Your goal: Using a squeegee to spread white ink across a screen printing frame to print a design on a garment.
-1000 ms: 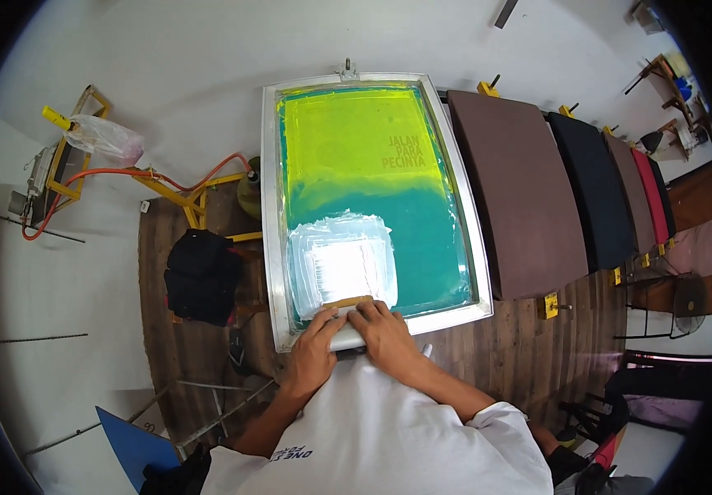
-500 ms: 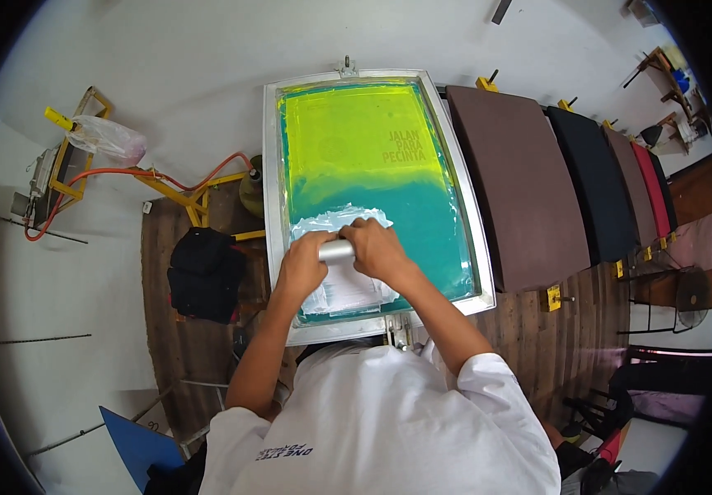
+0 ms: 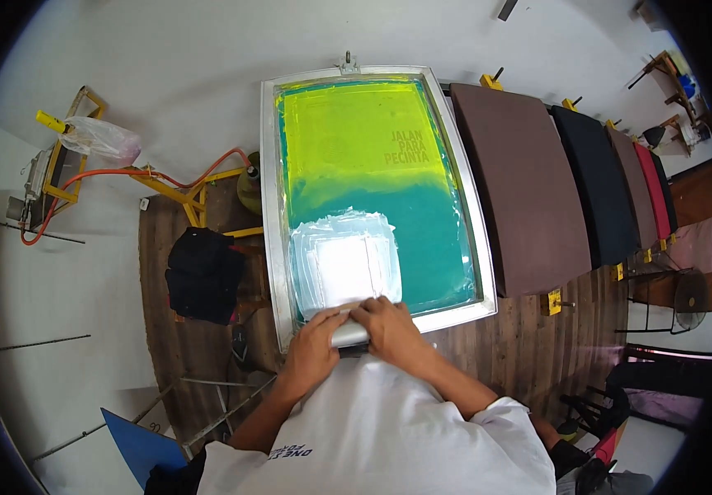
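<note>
My left hand (image 3: pixel 315 351) and my right hand (image 3: pixel 387 328) grip a squeegee (image 3: pixel 350 334) with a silver handle at the near end of a screen (image 3: pixel 420 247) in an aluminium frame (image 3: pixel 486 287), their fingers wrapped over its top. The screen's mesh is lime yellow at the far half, with faint lettering, and teal nearer me. A thick square patch of white ink (image 3: pixel 341 256) lies in the near left, just beyond the squeegee. The squeegee's blade is mostly hidden by my fingers.
Padded boards in brown (image 3: pixel 521 190), black (image 3: pixel 587 190) and red (image 3: pixel 655 188) run off to the right. At the left are dark cloth (image 3: pixel 203 275), a green cylinder (image 3: pixel 249 191) with an orange hose (image 3: pixel 166 177), a yellow stand (image 3: pixel 195 202) and a blue board (image 3: pixel 137 445).
Half a second ago both hands and the squeegee were higher up over the white ink. They have moved back toward me to the frame's near edge, roughly where they were a second ago.
</note>
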